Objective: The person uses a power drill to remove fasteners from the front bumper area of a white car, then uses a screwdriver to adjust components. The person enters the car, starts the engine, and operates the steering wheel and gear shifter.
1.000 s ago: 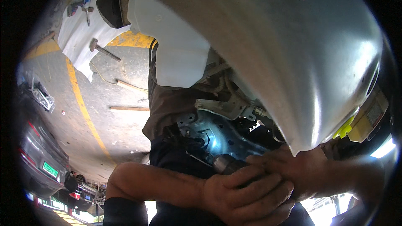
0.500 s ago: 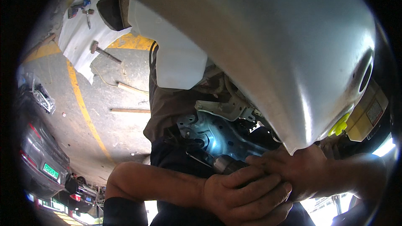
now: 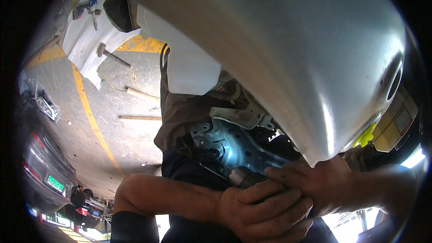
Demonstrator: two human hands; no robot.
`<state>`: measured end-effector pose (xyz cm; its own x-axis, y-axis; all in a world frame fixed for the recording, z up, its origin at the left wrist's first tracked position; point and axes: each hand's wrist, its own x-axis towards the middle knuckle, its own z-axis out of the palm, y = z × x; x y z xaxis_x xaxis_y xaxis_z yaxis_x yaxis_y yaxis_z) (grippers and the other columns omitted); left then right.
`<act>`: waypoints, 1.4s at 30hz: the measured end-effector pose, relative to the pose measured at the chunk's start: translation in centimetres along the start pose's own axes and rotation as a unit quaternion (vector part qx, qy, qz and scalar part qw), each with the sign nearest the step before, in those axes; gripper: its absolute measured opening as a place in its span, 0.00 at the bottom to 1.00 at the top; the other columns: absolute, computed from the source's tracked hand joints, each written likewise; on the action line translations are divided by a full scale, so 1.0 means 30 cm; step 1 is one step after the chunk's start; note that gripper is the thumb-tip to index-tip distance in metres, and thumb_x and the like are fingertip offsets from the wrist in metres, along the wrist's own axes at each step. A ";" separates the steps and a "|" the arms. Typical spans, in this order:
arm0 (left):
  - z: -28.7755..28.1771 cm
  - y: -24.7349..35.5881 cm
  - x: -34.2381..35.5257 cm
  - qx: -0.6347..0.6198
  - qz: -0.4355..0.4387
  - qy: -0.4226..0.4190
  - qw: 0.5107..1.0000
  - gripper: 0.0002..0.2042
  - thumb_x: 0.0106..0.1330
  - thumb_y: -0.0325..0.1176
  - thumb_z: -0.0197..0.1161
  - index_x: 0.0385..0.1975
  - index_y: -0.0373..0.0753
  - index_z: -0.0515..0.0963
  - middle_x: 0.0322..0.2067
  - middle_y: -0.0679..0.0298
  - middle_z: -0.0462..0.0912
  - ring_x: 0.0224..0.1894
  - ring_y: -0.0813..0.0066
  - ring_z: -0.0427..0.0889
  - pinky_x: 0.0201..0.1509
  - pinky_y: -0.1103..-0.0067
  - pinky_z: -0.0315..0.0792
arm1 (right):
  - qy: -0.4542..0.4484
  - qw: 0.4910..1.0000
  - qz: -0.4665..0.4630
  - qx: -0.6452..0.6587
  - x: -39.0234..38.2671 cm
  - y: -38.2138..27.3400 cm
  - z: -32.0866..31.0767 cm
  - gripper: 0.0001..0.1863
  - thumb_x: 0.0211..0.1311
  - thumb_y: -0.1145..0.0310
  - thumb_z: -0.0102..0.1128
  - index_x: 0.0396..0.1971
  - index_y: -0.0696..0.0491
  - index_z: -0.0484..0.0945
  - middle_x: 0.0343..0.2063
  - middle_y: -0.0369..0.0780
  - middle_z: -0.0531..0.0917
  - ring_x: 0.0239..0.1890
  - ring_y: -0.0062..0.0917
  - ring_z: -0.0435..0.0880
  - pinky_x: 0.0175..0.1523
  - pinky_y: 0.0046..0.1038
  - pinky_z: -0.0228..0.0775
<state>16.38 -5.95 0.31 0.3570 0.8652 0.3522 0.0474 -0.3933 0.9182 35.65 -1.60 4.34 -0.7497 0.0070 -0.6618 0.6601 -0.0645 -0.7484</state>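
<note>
Both arms come in low and meet around a power drill [image 3: 243,176], of which only the dark rounded chuck end shows. My left hand [image 3: 270,209] is wrapped over its body with curled fingers. Beyond it, my right hand [image 3: 317,180] is closed around the back of the drill, mostly hidden, with fingers reaching along the top. A thin bit points left from the chuck, beside a grey metal bracket [image 3: 247,146] lit by a bright bluish spot. Where the tip touches cannot be made out. Close above the right hand hangs the lower corner of a silver body panel [image 3: 288,49].
A white plastic tank [image 3: 191,69] and a yellow-green clip [image 3: 365,136] sit by the panel. On the floor at left lie a hammer [image 3: 112,56], wooden strips [image 3: 140,118] and a white sheet [image 3: 85,38] with a blue cordless tool [image 3: 85,8]. A dark car [image 3: 47,159] stands farther left.
Hands and drill stay practically in place. The view has shifted very slightly.
</note>
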 end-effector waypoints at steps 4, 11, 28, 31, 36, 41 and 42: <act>0.003 0.003 -0.009 -0.007 0.001 0.005 1.000 0.06 0.62 0.35 0.64 0.38 0.48 0.80 0.43 0.62 0.85 0.43 0.67 0.84 0.48 0.72 0.78 | 0.006 1.000 0.000 0.005 -0.003 -0.001 0.003 0.47 0.57 0.38 0.67 0.68 0.56 0.68 0.63 0.48 0.76 0.60 0.37 0.82 0.63 0.54 0.76; -0.004 0.002 -0.014 -0.010 0.002 -0.013 1.000 0.07 0.64 0.36 0.64 0.40 0.47 0.79 0.45 0.61 0.84 0.45 0.66 0.84 0.50 0.72 0.77 | 0.012 1.000 0.010 0.011 0.000 -0.001 0.005 0.46 0.57 0.39 0.68 0.68 0.55 0.68 0.59 0.47 0.79 0.57 0.36 0.84 0.59 0.51 0.78; 0.004 0.003 -0.008 -0.012 0.004 -0.001 1.000 0.07 0.61 0.34 0.66 0.38 0.47 0.79 0.44 0.61 0.84 0.44 0.67 0.84 0.48 0.73 0.77 | 0.112 0.993 -0.028 -0.034 -0.005 -0.001 0.020 0.41 0.59 0.39 0.64 0.64 0.54 0.73 0.58 0.44 0.80 0.53 0.32 0.86 0.57 0.50 0.79; 0.004 0.001 -0.005 -0.012 0.007 0.000 1.000 0.07 0.61 0.34 0.66 0.38 0.47 0.79 0.44 0.61 0.84 0.44 0.67 0.84 0.48 0.73 0.77 | 0.102 0.994 -0.018 -0.033 -0.007 -0.008 0.012 0.42 0.59 0.38 0.64 0.64 0.55 0.73 0.57 0.44 0.80 0.53 0.32 0.86 0.58 0.50 0.78; -0.023 -0.008 0.007 -0.021 0.012 -0.030 0.999 0.07 0.62 0.35 0.65 0.39 0.47 0.79 0.44 0.61 0.84 0.44 0.67 0.84 0.49 0.72 0.77 | 0.097 0.994 -0.023 -0.037 -0.005 -0.010 0.012 0.44 0.57 0.37 0.66 0.65 0.56 0.72 0.59 0.46 0.79 0.54 0.33 0.85 0.60 0.51 0.77; 0.000 0.003 -0.014 -0.016 0.001 -0.003 1.000 0.07 0.63 0.35 0.64 0.39 0.47 0.79 0.44 0.60 0.85 0.44 0.67 0.85 0.50 0.71 0.78 | 0.034 0.999 -0.003 -0.022 0.004 -0.011 -0.017 0.49 0.56 0.39 0.68 0.70 0.56 0.65 0.62 0.48 0.76 0.58 0.36 0.84 0.62 0.52 0.75; -0.002 0.002 -0.013 -0.019 0.001 -0.008 1.000 0.07 0.63 0.35 0.64 0.39 0.47 0.79 0.44 0.61 0.85 0.44 0.67 0.85 0.50 0.71 0.78 | 0.038 0.999 -0.006 -0.020 0.003 -0.008 -0.009 0.49 0.56 0.40 0.69 0.71 0.56 0.64 0.62 0.48 0.76 0.58 0.37 0.83 0.63 0.52 0.76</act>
<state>16.18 -6.29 0.25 0.3718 0.8592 0.3516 0.0117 -0.3830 0.9237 35.44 -1.31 4.45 -0.7534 0.0825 -0.6524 0.6530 -0.0236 -0.7570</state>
